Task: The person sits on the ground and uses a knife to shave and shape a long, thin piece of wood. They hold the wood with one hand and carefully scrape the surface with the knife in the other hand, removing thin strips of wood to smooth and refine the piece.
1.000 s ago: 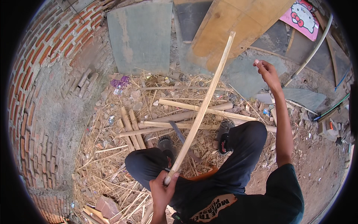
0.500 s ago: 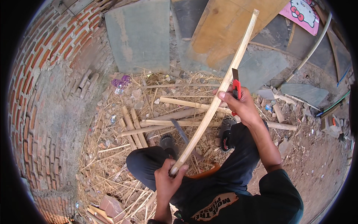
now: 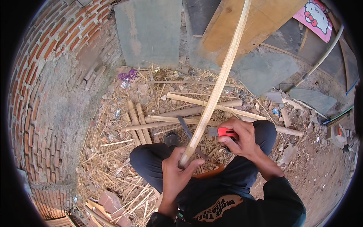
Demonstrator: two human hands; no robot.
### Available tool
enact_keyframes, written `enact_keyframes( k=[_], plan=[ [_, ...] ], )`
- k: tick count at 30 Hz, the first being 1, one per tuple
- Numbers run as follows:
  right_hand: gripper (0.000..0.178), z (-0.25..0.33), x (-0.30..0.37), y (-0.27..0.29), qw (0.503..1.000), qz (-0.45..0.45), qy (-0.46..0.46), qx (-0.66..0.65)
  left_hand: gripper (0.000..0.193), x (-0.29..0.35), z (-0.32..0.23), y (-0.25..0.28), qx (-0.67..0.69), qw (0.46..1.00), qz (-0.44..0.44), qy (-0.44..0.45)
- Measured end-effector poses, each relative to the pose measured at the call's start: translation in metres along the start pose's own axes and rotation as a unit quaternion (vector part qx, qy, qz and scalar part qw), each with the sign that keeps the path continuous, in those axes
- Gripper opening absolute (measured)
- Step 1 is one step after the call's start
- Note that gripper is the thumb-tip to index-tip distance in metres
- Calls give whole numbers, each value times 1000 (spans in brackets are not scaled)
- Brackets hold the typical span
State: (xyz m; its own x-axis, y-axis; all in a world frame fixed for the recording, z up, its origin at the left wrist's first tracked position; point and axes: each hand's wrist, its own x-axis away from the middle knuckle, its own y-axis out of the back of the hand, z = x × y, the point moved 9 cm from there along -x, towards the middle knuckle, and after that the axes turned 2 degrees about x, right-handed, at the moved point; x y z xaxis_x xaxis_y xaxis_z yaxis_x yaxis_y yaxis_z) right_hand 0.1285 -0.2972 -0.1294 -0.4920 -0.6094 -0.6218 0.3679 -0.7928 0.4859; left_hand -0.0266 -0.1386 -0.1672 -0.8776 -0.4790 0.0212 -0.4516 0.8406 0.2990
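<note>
A long split bamboo strip (image 3: 216,89) rises slantwise from my lap toward the far boards. My left hand (image 3: 177,174) is closed round its near end, thumb laid along the side. In my right hand (image 3: 242,138) is a red utility knife (image 3: 227,132), its broad blade pointing left, apart from the strip. Beyond my left hand, a dark curved blade (image 3: 185,128) lies among the bamboo pieces between my legs.
Several bamboo lengths (image 3: 177,110) lie across straw and rubble before me. Short split pieces (image 3: 136,123) rest to their left. A brick wall (image 3: 32,125) stands at left; grey and brown boards (image 3: 149,36) lean at the back. A brick chunk (image 3: 113,202) lies lower left.
My right hand has let go of the strip and come down toward me with the knife, whose blade has swung from pointing away to pointing left. The strip's near end has risen slightly.
</note>
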Motion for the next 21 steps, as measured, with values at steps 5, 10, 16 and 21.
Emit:
enact_keyframes(
  k=[5,10,16,21],
  plan=[
    [38,24,19,-27,998,19,51,19,34,-4,-6,-2,48,999,-25,-6],
    [39,32,17,-33,998,6,64,29,32,-6,-17,-7,52,997,-40,-30],
    [36,36,12,-27,997,1,52,62,21,-5,-21,-7,27,997,-56,-49],
    [35,38,8,-24,995,-10,58,84,21,-7,-22,-7,19,996,-65,-52]
  ],
)
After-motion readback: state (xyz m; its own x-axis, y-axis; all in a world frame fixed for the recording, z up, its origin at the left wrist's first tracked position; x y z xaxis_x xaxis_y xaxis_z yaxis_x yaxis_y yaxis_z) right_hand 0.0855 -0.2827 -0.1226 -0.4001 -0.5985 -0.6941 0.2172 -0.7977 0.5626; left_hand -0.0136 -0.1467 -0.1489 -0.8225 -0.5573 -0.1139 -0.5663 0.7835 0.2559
